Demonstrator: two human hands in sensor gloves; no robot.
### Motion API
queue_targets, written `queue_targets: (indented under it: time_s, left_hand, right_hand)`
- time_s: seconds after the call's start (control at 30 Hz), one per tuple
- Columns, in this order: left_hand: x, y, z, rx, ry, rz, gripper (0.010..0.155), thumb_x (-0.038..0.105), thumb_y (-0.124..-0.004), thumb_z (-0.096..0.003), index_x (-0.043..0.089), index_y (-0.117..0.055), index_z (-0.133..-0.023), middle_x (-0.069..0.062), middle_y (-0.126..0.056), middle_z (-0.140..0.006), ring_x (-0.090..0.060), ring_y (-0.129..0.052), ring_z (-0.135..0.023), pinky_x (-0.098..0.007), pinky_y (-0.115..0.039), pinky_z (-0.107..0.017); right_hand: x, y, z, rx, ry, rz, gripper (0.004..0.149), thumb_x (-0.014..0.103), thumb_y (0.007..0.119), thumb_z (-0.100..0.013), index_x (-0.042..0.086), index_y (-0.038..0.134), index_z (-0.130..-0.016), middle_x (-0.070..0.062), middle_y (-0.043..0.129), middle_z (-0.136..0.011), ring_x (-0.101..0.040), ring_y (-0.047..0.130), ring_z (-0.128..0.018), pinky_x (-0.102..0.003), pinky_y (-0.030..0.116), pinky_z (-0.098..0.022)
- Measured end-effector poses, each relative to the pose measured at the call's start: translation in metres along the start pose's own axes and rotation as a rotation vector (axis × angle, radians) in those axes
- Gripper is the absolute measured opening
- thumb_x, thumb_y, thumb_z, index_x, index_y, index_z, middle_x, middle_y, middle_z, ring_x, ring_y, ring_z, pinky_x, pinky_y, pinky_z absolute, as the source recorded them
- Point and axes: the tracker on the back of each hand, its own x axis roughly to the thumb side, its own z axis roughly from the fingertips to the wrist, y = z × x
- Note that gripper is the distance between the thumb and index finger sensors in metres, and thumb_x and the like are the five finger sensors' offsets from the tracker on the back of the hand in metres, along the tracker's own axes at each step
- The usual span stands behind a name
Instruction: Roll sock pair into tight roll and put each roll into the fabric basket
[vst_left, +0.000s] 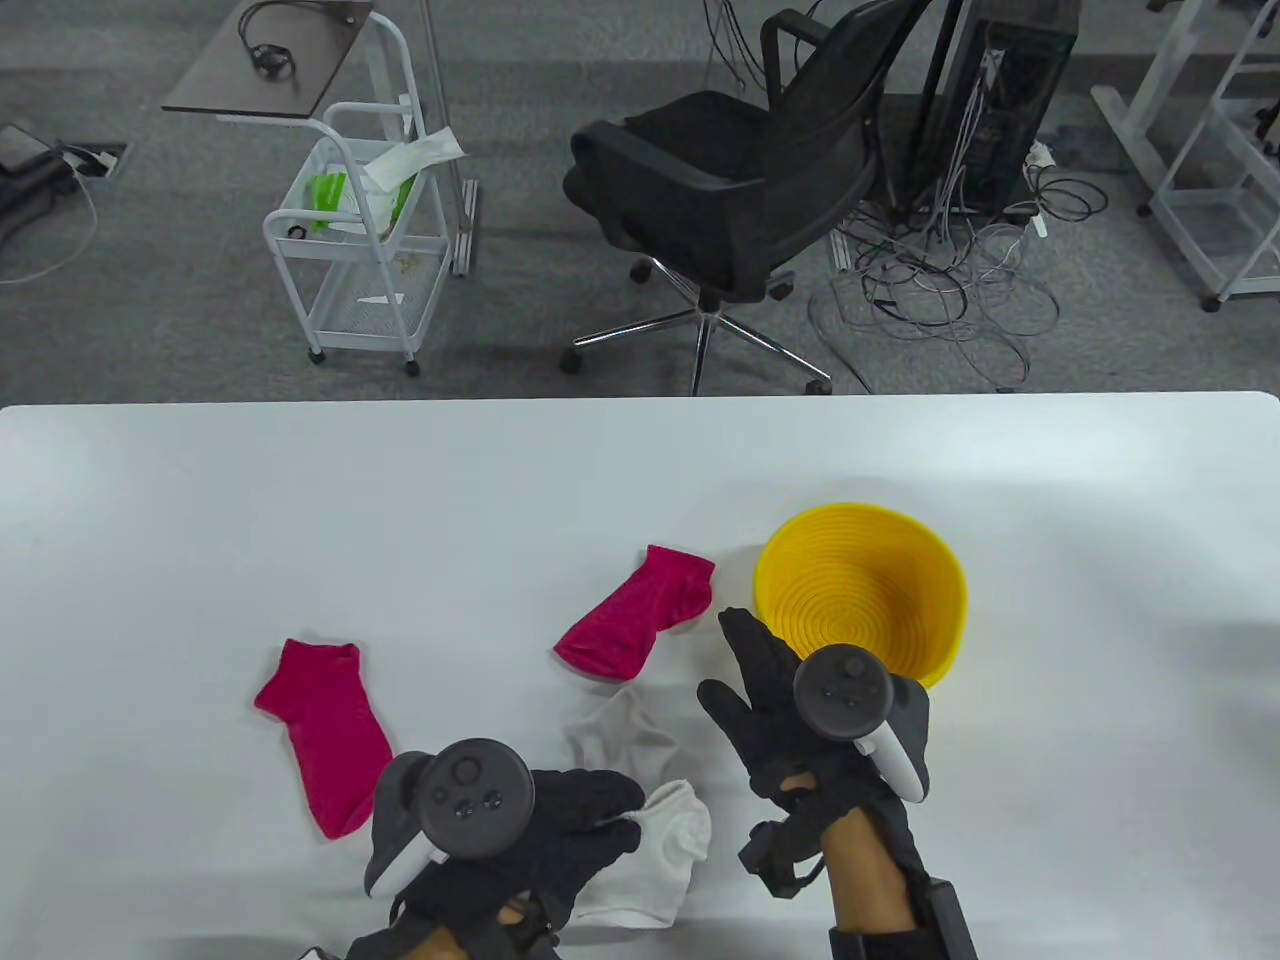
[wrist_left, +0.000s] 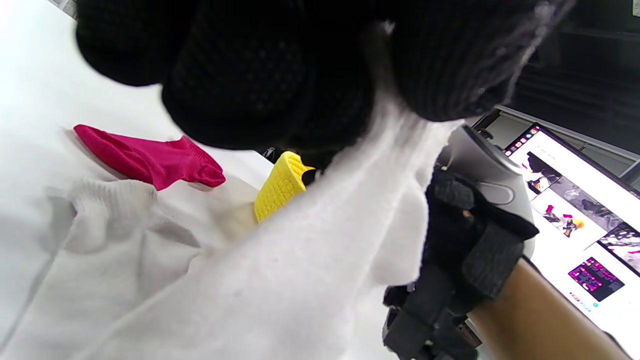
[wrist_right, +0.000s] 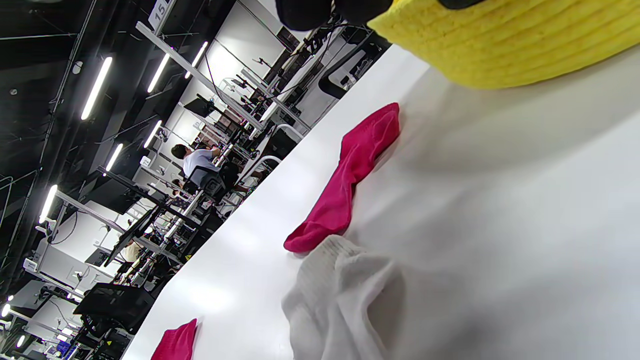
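1. On the white desk (vst_left: 300, 500) lie two pink socks, well apart: one pink sock (vst_left: 325, 735) toward the left, the other pink sock (vst_left: 640, 620) near the middle, just left of the yellow basket (vst_left: 860, 590).
2. Two white socks sit at the near edge. The farther white sock (vst_left: 615, 735) lies flat between the hands; the nearer white sock (vst_left: 655, 850) is in the grip of the left hand (vst_left: 530, 840), whose fingers curl round its cuff end.
3. The right hand (vst_left: 800, 710) hovers with fingers straight and spread, holding nothing, just beside the basket's near-left wall.
4. Beyond the desk stand a black office chair (vst_left: 740, 190), a white wire trolley (vst_left: 360, 250) and a tangle of cables (vst_left: 940, 290) on the grey floor.
5. The left wrist view shows the pinched sock stretched up from the desk, and a lit monitor (wrist_left: 575, 200) that the table view lacks.
6. The right wrist view, tilted, shows rows of workstations and ceiling lights, with the basket's ribbed wall close above the middle pink sock.
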Motion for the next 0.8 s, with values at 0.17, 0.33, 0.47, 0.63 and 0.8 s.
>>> queue_targets:
  time_s: [0.17,0.33,0.47,0.63,0.8]
  left_hand:
    - [-0.001,-0.003,-0.005,-0.003,0.000,0.012,0.040,0.047,-0.084,-0.0364,0.035,-0.088,-0.075,0.000,-0.104,-0.057,-0.019,-0.103,-0.036,-0.045,-0.081,-0.041]
    - [-0.001,-0.007,-0.006,-0.008,-0.002,0.015,0.040,0.047,-0.084,-0.0364,0.035,-0.088,-0.075,0.000,-0.104,-0.058,-0.020,-0.103,-0.036,-0.045,-0.081,-0.041]
    - [-0.005,-0.010,-0.007,-0.013,0.005,0.014,0.040,0.047,-0.083,-0.0365,0.036,-0.088,-0.075,0.000,-0.104,-0.059,-0.020,-0.103,-0.038,-0.045,-0.081,-0.042]
    - [-0.011,-0.014,-0.009,-0.018,0.026,0.024,0.040,0.047,-0.083,-0.0368,0.036,-0.087,-0.076,0.000,-0.104,-0.061,-0.020,-0.103,-0.039,-0.045,-0.081,-0.042]
    - [-0.023,-0.017,-0.014,-0.032,0.084,0.032,0.042,0.046,-0.083,-0.0367,0.035,-0.086,-0.077,0.000,-0.103,-0.062,-0.020,-0.103,-0.040,-0.045,-0.081,-0.043]
  right_hand:
    - [0.000,0.000,0.000,0.002,0.003,-0.002,0.086,0.072,0.051,-0.037,0.032,0.025,-0.108,-0.006,0.035,-0.119,-0.038,0.038,-0.112,-0.068,0.044,-0.071]
    - [0.000,-0.001,0.000,0.003,0.002,-0.004,0.086,0.072,0.051,-0.037,0.032,0.025,-0.108,-0.006,0.035,-0.119,-0.038,0.038,-0.112,-0.069,0.044,-0.071]
    - [0.000,0.000,0.000,0.005,0.001,-0.002,0.086,0.072,0.051,-0.037,0.032,0.025,-0.108,-0.006,0.035,-0.119,-0.038,0.038,-0.112,-0.068,0.044,-0.071]
    - [-0.001,0.000,-0.001,0.008,0.001,0.000,0.086,0.072,0.051,-0.037,0.032,0.025,-0.108,-0.006,0.035,-0.119,-0.038,0.038,-0.112,-0.068,0.044,-0.071]
    - [-0.001,0.000,-0.001,0.009,0.002,-0.001,0.086,0.072,0.051,-0.037,0.032,0.025,-0.108,-0.006,0.035,-0.119,-0.038,0.038,-0.111,-0.069,0.044,-0.071]
